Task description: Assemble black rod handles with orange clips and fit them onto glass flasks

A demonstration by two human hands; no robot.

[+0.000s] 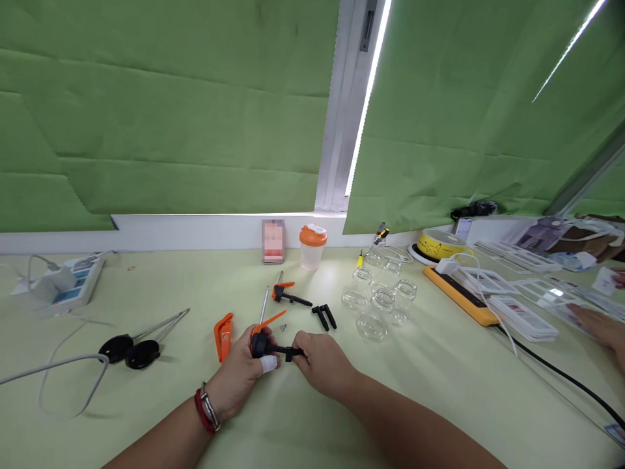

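Near the table's front, my left hand [240,368] is closed round a black-and-orange crank assembly [260,344] with a round black body, an orange strip and a thin metal rod. White tape wraps one finger of that hand. My right hand [322,361] pinches the end of the assembly's black arm [288,352]. Just behind lies a similar crank assembly [279,293], with two small black handle pieces [324,316] to its right. Some tiny screws [283,327] rest close to my fingers. Left of my left hand is an orange plastic piece [223,337].
Two black discs with metal rods [142,353] lie left. A cup with an orange lid [312,247] stands by the wall. Clear glass jars [383,299], yellow tape roll [442,245] and orange power strip [459,296] are right. Another person's hand [598,326] touches white trays at far right.
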